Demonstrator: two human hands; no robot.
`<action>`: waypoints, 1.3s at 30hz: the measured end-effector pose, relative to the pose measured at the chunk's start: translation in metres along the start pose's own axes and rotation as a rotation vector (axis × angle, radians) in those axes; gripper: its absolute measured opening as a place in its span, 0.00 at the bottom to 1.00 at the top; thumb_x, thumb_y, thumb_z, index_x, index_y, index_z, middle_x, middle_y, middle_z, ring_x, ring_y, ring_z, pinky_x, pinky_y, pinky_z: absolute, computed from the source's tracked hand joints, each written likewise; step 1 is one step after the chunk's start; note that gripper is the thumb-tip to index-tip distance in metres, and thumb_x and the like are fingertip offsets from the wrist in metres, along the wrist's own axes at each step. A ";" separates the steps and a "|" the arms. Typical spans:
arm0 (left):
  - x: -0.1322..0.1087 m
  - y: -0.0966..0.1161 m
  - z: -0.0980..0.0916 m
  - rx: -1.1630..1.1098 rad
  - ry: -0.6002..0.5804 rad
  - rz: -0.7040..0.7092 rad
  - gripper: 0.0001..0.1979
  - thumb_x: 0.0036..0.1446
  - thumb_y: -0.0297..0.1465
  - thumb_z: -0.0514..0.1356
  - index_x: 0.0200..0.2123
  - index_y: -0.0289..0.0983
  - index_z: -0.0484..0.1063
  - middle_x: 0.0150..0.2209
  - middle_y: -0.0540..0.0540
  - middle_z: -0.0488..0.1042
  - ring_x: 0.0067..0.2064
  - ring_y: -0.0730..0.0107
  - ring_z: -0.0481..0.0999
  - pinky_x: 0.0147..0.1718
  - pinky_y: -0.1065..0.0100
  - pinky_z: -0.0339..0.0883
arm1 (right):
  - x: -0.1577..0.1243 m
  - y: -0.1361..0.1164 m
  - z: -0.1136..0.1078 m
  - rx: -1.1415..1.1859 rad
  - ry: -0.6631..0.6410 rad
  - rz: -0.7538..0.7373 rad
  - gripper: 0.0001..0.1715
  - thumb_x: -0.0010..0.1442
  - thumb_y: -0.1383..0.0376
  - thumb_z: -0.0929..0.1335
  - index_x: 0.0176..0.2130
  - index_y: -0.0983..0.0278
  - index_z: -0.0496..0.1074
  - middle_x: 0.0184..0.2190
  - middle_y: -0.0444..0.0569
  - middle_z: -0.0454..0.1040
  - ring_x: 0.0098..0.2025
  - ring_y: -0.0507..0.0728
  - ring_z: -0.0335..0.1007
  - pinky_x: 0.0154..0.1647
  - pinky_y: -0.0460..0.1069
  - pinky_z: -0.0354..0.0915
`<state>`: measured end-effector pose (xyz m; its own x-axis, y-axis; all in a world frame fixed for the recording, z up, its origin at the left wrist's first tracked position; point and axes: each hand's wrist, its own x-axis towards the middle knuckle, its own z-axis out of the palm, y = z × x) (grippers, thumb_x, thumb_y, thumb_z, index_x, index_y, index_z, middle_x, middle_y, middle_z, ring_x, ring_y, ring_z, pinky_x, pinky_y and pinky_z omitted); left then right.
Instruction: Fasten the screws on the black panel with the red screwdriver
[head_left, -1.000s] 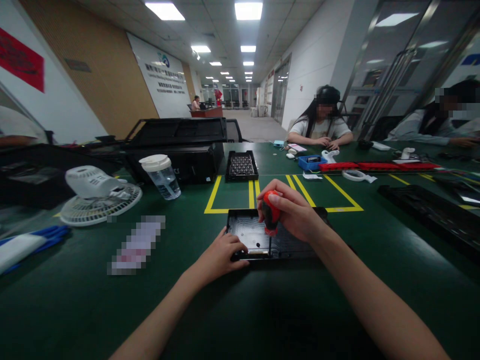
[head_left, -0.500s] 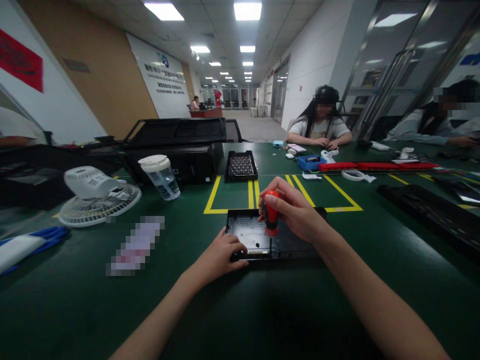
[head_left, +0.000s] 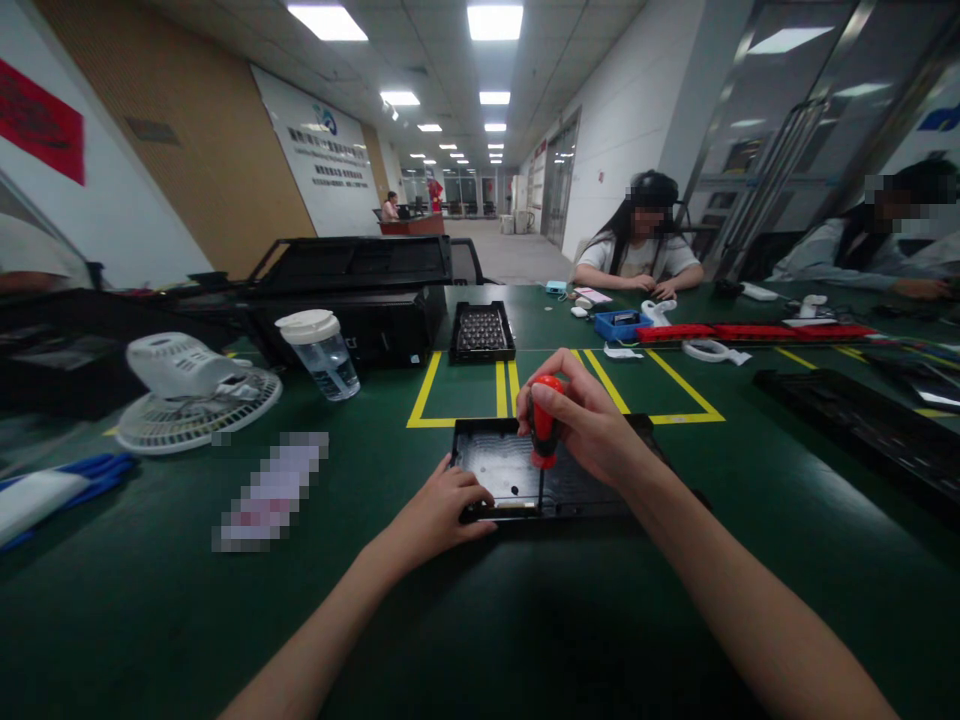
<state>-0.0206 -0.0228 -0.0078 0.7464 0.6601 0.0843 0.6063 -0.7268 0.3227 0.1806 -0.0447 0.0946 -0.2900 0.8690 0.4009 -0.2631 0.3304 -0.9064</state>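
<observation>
A shallow black plastic tray-like panel (head_left: pixel 491 455) lies on the green table in front of me. My left hand (head_left: pixel 450 500) grips its front left rim, thumb outside and fingers inside, beside a thin pale metallic strip (head_left: pixel 516 506) along the front edge. In my right hand (head_left: pixel 581 410) is a screwdriver (head_left: pixel 545 425) with a red and black handle, held upright. Its dark shaft points down to the right end of the strip. Whether the tip sits in a screw is too small to tell. My right hand and forearm hide part of the panel's right side.
Left of me are a white fan (head_left: pixel 199 395), a lidded cup of water (head_left: pixel 321 355) and blue-and-white gloves (head_left: pixel 64 490). Farther back stand a black partitioned tray (head_left: pixel 482 333) and a blue box (head_left: pixel 621 325). A long black part (head_left: pixel 862 430) lies right. A person (head_left: pixel 641 240) sits opposite.
My right hand and the screwdriver handle have shifted very slightly up and right, the handle turning a little. The left hand and panel stay in place.
</observation>
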 end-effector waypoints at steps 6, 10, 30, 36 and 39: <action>0.000 -0.002 0.001 -0.005 0.002 0.000 0.13 0.52 0.40 0.58 0.40 0.43 0.72 0.38 0.48 0.72 0.44 0.64 0.69 0.58 0.46 0.40 | 0.000 -0.001 0.000 0.027 0.008 0.002 0.11 0.57 0.63 0.65 0.32 0.62 0.55 0.24 0.40 0.67 0.23 0.48 0.63 0.27 0.45 0.61; 0.000 -0.003 0.002 -0.004 0.003 0.002 0.13 0.52 0.41 0.58 0.40 0.43 0.72 0.38 0.48 0.72 0.44 0.64 0.69 0.58 0.46 0.40 | 0.000 -0.001 0.000 0.027 0.000 0.006 0.12 0.57 0.63 0.65 0.32 0.61 0.54 0.24 0.40 0.67 0.24 0.48 0.64 0.27 0.45 0.61; 0.001 0.000 0.000 -0.003 -0.005 0.000 0.12 0.52 0.40 0.58 0.40 0.43 0.72 0.38 0.49 0.71 0.44 0.65 0.69 0.58 0.46 0.40 | 0.000 -0.006 -0.009 0.123 -0.139 0.089 0.15 0.57 0.64 0.57 0.35 0.69 0.68 0.25 0.48 0.67 0.26 0.52 0.64 0.27 0.47 0.60; 0.001 0.000 0.001 -0.010 -0.001 -0.006 0.12 0.52 0.40 0.59 0.39 0.43 0.72 0.38 0.49 0.71 0.44 0.64 0.69 0.57 0.45 0.40 | 0.000 -0.005 -0.020 0.173 -0.269 0.099 0.18 0.57 0.64 0.55 0.36 0.71 0.69 0.26 0.51 0.68 0.27 0.54 0.65 0.28 0.48 0.60; 0.002 -0.001 0.002 -0.010 -0.004 -0.004 0.12 0.52 0.39 0.59 0.39 0.43 0.72 0.38 0.49 0.71 0.44 0.64 0.69 0.57 0.45 0.40 | -0.001 -0.006 -0.023 0.173 -0.315 0.095 0.19 0.57 0.64 0.55 0.37 0.72 0.68 0.26 0.51 0.68 0.27 0.54 0.65 0.29 0.49 0.60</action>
<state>-0.0197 -0.0213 -0.0096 0.7449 0.6624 0.0796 0.6067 -0.7221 0.3324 0.2040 -0.0390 0.0966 -0.5826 0.7280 0.3614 -0.3652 0.1628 -0.9166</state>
